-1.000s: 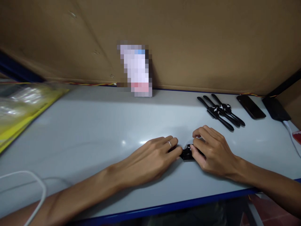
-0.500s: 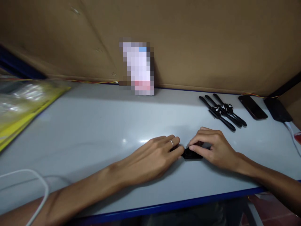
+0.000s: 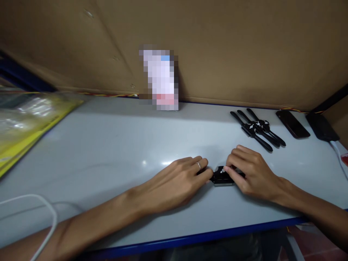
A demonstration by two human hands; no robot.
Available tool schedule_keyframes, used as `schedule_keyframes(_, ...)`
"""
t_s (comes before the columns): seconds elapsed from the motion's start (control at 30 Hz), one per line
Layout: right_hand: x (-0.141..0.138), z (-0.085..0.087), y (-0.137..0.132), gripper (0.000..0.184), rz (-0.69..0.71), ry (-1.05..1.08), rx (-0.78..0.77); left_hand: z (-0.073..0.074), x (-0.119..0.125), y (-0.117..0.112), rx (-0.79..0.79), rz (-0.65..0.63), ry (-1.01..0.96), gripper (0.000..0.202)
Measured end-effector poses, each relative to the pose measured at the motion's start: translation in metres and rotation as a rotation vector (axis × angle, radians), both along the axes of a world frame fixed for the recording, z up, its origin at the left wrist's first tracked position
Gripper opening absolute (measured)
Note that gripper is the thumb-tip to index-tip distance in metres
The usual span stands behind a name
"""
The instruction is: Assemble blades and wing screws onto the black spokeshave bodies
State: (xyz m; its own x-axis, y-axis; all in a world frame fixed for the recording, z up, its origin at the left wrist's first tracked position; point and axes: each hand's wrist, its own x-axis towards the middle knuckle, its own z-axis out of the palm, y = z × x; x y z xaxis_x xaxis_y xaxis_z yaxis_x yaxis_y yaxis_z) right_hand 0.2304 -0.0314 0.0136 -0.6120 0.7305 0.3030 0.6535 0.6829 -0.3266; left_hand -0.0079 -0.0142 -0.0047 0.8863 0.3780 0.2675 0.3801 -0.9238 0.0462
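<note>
A black spokeshave [image 3: 219,178] lies on the grey-white tabletop between my hands. My left hand [image 3: 187,175], with a ring on one finger, is closed around its left handle and covers most of it. My right hand [image 3: 248,172] is at the other end, its thumb and fingers pinching at a small silver screw [image 3: 222,170] on the flat black cap. The curled right fingers hide much of the right handle. Beyond my right hand, several similar black spokeshaves [image 3: 258,128] lie side by side.
At the back right rest a dark phone [image 3: 293,124] and another flat black object [image 3: 322,127] with a white cable. A blurred-out upright item [image 3: 163,79] leans on the cardboard wall [image 3: 231,47]. Clear plastic over a yellow sheet [image 3: 32,123] lies left; a white cable [image 3: 51,210] loops over my left forearm.
My right hand has shifted slightly right. A thin piece tilted up in its fingers before; now the cap lies flat on the spokeshave with its silver screw showing. My left hand stays put.
</note>
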Motion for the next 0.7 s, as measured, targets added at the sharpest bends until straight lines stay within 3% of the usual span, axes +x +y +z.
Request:
schedule_keyframes(0.23,0.0018,-0.0031,-0.0062,0.021,0.104,-0.197,0.180,0.0018,0.0013,-0.0001,-0.006,-0.003,-0.016,0.024)
schedule_keyframes(0.43,-0.0016,-0.0030,-0.0032,0.024,0.184,-0.216,0.282,0.0013,0.0010,0.0001,-0.018,-0.006,-0.007,0.025)
schedule_keyframes(0.57,-0.0053,-0.0030,-0.0012,0.029,0.159,-0.129,0.199,0.0023,0.0000,-0.0005,-0.033,-0.013,-0.018,0.024)
schedule_keyframes(0.7,-0.0080,-0.0022,0.0005,0.021,0.010,0.038,0.009,0.0028,-0.0005,-0.0010,-0.028,-0.004,-0.010,0.026)
